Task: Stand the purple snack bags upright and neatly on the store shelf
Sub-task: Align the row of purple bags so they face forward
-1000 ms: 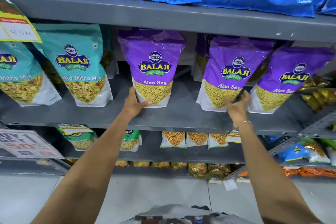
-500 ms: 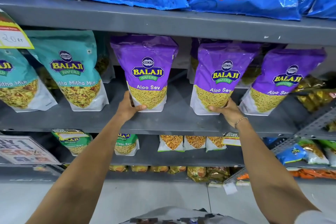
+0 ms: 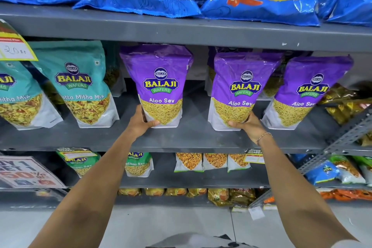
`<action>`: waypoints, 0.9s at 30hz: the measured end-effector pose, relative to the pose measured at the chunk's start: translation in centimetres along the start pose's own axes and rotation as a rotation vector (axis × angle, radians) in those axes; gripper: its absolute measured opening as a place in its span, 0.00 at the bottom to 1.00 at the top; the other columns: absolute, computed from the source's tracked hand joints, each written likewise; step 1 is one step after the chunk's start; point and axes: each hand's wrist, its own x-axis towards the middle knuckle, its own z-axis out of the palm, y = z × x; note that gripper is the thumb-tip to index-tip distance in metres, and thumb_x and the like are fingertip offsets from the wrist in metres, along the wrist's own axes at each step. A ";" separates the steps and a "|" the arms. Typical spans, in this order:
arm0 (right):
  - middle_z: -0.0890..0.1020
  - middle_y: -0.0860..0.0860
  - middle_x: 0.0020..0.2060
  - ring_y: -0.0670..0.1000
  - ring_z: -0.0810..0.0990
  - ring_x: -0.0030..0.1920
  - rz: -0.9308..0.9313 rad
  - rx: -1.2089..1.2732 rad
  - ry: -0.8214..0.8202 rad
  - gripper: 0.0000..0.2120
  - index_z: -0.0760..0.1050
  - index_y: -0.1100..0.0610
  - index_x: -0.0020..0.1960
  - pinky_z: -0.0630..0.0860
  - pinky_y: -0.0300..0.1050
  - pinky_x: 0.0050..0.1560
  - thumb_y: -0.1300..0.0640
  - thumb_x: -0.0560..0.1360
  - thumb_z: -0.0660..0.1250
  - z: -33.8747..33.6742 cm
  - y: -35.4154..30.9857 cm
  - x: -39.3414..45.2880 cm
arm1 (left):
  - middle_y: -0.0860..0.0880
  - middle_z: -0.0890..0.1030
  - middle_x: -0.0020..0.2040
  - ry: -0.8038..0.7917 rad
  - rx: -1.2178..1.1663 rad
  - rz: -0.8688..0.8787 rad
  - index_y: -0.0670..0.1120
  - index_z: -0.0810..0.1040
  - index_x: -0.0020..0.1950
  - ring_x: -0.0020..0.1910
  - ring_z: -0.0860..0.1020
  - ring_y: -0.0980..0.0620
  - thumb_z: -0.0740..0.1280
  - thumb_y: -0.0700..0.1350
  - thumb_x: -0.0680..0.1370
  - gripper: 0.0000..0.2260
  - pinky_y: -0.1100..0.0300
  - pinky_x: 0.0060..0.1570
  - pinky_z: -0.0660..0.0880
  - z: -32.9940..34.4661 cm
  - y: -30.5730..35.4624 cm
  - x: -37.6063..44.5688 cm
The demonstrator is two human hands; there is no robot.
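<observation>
Between both hands (image 3: 141,122), two upright purple bags (image 3: 159,82)

On the middle shelf (image 3: 191,135) a bare gap lies between the left purple bag (image 3: 159,84) and the middle purple bag (image 3: 239,90), wide enough for a hand, running back toward 12 o'clock. The left hand (image 3: 141,122) grips the first bag's base, the right hand (image 3: 246,125) the second's. At 3 o'clock the right purple bag (image 3: 306,92) stands just beside the middle one, closing that side. At 9 o'clock a narrower slot separates the left bag from a teal bag (image 3: 82,84). The upper shelf's edge (image 3: 181,30) caps the tops closely.
</observation>
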 end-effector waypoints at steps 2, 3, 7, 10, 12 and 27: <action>0.78 0.54 0.61 0.55 0.76 0.62 -0.002 -0.005 -0.010 0.38 0.67 0.52 0.66 0.73 0.57 0.64 0.58 0.59 0.79 -0.1 0.0 0.0 | 0.46 0.74 0.67 -0.009 -0.005 -0.005 0.48 0.60 0.70 0.64 0.73 0.45 0.77 0.47 0.66 0.38 0.52 0.60 0.72 -0.1 0.0 -0.1; 0.79 0.54 0.61 0.55 0.77 0.61 -0.004 -0.005 -0.009 0.39 0.67 0.51 0.65 0.74 0.57 0.64 0.57 0.58 0.80 0.0 0.0 -0.1 | 0.46 0.74 0.66 -0.013 -0.007 -0.003 0.49 0.60 0.69 0.64 0.73 0.45 0.77 0.47 0.66 0.38 0.52 0.60 0.72 -0.1 -0.1 -0.1; 0.78 0.53 0.61 0.53 0.77 0.60 -0.008 -0.033 0.009 0.39 0.67 0.50 0.65 0.75 0.54 0.62 0.55 0.58 0.80 0.1 -0.1 -0.3 | 0.47 0.73 0.68 -0.017 -0.014 0.007 0.49 0.60 0.70 0.66 0.73 0.45 0.77 0.48 0.67 0.38 0.49 0.63 0.72 0.0 -0.2 -0.3; 0.77 0.52 0.62 0.52 0.76 0.61 -0.008 -0.083 0.036 0.40 0.64 0.50 0.66 0.75 0.53 0.62 0.57 0.60 0.80 0.0 -0.2 -0.4 | 0.47 0.71 0.70 -0.059 -0.001 0.011 0.50 0.59 0.72 0.68 0.71 0.45 0.77 0.49 0.67 0.40 0.46 0.66 0.70 -0.1 0.0 -0.7; 0.73 0.51 0.65 0.51 0.74 0.63 -0.006 -0.078 0.060 0.45 0.59 0.52 0.69 0.73 0.51 0.63 0.59 0.61 0.80 -0.1 0.1 -0.6 | 0.45 0.68 0.72 0.017 0.002 0.021 0.48 0.56 0.74 0.69 0.69 0.48 0.78 0.49 0.65 0.44 0.45 0.68 0.69 0.2 -0.1 -1.4; 0.62 0.60 0.68 0.55 0.66 0.66 -0.040 -0.076 0.663 0.39 0.55 0.63 0.70 0.66 0.46 0.66 0.60 0.68 0.75 -15.4 1.0 -3.9 | 0.44 0.64 0.73 -0.007 -0.123 0.193 0.40 0.53 0.75 0.70 0.66 0.50 0.82 0.40 0.59 0.52 0.62 0.66 0.65 20.1 10.4 -3.5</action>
